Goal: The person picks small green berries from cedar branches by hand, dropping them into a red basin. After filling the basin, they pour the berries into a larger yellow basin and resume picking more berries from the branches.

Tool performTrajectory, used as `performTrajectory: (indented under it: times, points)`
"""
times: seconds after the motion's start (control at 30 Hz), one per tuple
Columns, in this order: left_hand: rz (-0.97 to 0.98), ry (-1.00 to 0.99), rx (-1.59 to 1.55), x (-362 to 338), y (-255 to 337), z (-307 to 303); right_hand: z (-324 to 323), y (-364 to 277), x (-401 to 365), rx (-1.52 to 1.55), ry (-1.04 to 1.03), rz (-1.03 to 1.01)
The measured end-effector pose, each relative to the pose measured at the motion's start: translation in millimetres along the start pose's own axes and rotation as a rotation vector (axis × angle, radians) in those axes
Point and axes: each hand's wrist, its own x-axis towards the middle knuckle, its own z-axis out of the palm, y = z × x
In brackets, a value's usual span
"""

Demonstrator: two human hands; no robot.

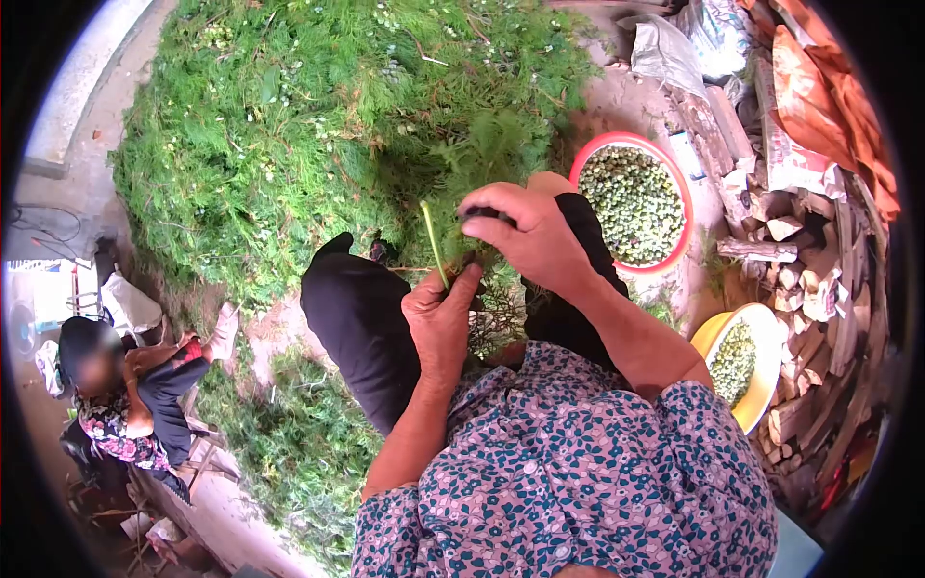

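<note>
You have a pale, worn floor point(617, 104) around you, brightest toward the far left. On your right, split firewood point(792, 361) is piled near crumpled orange sheeting point(819, 96) and whitish sacks point(665, 53); on your left are a low wooden seat point(210, 460) and a thin dark cable point(50, 231)

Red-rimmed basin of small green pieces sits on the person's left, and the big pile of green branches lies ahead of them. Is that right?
Not quite: the head view shows the red-rimmed basin of small green pieces on the person's right. The green branches do lie ahead.
</note>
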Motion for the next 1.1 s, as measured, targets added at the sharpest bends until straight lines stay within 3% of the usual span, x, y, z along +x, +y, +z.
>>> performTrajectory:
  times: [0.07, 0.2, 0.3, 0.37, 0.5, 0.63, 0.87, 0.97, 1.03, 1.1]
  points:
    - [0.043, -0.015, 0.045, -0.8, -0.6, 1.3, 0.3, 4.9, 4.0, -0.503, -0.017, -0.301]
    - [0.173, -0.033, 0.189, -1.7, -8.4, 1.6, -6.7, -4.0, 4.8, -0.738, -0.238, -0.103]
    - [0.206, -0.051, 0.343, -1.3, -10.6, -1.1, -11.4, -1.4, 7.5, -0.624, -0.123, -0.097]
    - [-0.01, -0.064, 0.12, -0.8, 2.2, 3.6, -16.3, -14.3, 5.9, -0.57, -0.121, -0.071]
    - [-0.156, -0.159, 0.043, 9.2, 16.8, 3.4, -14.4, -12.8, 1.6, -0.44, -0.097, -0.071]
    - [-0.121, -0.175, 0.244, 17.8, 25.6, 7.1, -9.7, 2.6, -0.1, -0.462, -0.09, -0.262]
    - [-0.081, -0.107, 0.176, 11.5, 19.0, 8.6, -5.5, 2.7, -1.9, -0.423, -0.119, -0.23]
    - [-0.028, -0.086, 0.081, 11.7, 22.4, 8.1, -3.9, 4.4, -3.1, -0.243, -0.067, -0.064]
    - [-0.011, -0.088, 0.095, 13.7, 23.3, 4.4, -4.1, -2.7, -4.3, 0.374, -0.076, 0.466]
    - [0.018, -0.051, 0.078, 15.4, 18.9, 2.5, -9.0, -13.1, -0.7, 0.51, 0.023, 0.5]
